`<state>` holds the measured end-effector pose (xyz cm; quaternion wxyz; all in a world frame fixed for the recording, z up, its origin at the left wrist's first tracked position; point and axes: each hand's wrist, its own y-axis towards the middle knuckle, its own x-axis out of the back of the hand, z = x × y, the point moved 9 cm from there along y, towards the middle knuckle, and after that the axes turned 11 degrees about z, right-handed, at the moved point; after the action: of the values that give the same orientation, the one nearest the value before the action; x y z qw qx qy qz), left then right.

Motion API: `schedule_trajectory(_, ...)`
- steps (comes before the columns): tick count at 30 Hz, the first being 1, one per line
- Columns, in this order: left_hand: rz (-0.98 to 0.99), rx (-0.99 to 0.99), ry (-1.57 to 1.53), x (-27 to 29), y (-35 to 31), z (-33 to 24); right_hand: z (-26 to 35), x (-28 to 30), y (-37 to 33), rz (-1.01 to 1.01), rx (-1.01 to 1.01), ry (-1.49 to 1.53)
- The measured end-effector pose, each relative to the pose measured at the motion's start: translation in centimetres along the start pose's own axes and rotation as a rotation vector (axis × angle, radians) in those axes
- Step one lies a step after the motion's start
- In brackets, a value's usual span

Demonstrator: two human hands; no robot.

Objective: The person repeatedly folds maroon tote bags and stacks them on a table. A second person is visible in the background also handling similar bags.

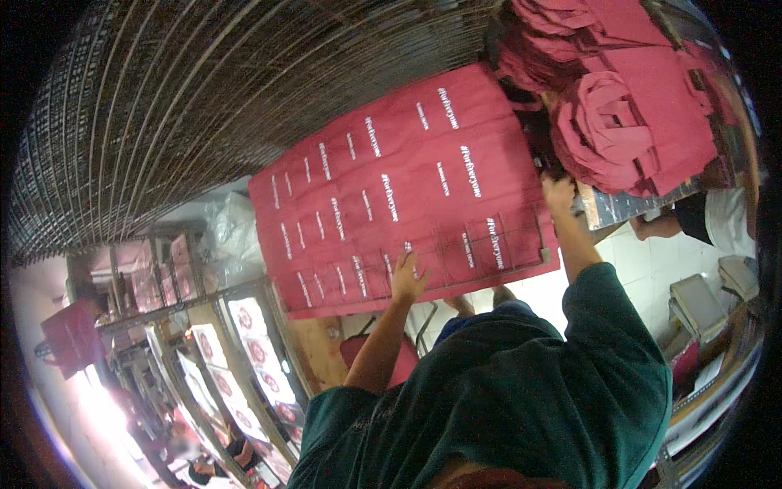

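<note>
A wide sheet of red cloth (415, 208) with rows of white print lies spread in front of me. Thin wire grid lines (509, 232) of a rack show along its near right part. My left hand (409, 277) rests at the near edge of the cloth, fingers apart, with nothing in them. At the cloth's right edge is my right hand (559, 196), its fingers curled and slightly blurred. Whether it grips the rack or the cloth is hidden.
Many wire racks (163, 106) are tilted up at the far left. Piled red cloth (627, 122) sits on a table at the far right, with another person's arm (656, 226) beside it. Shelving (195, 301) stands at the left, and a grey stool-like object (698, 306) at the right.
</note>
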<state>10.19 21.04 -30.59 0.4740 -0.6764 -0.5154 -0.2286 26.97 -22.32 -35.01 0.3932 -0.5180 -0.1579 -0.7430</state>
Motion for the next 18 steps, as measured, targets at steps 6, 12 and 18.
schedule_trajectory(6, 0.069, -0.071, -0.061, -3.5, -6.3, 3.1, 3.4, 13.6, -14.6, 0.463, 0.738, 0.555)
schedule_trajectory(12, 0.165, 0.088, 0.053, -5.7, -10.2, 7.2, -6.4, 24.9, 2.3, -0.133, 0.283, 1.327)
schedule_trajectory(18, 0.092, 0.272, -0.092, -7.1, -9.3, 16.2, -6.3, 27.7, 11.1, 0.178, 0.173, 2.409)
